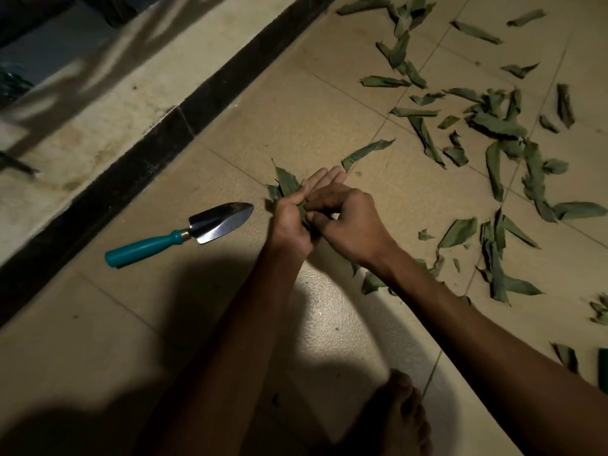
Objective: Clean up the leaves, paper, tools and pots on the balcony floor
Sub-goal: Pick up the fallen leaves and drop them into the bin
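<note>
I see left hand [291, 222] clutching leaf bundle [285, 185] | right hand [345, 218] pinching it too | leaves dull green, creased

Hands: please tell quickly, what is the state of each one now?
Left hand: holds a bunch of leaves, thumb pressed over it, fingers straight beneath.
Right hand: fingers curled, pinching the same bunch of leaves.

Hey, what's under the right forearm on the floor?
Leaves poke out from under the right forearm on the tiled floor. How many lie beneath cannot be seen; the arm covers them.
</note>
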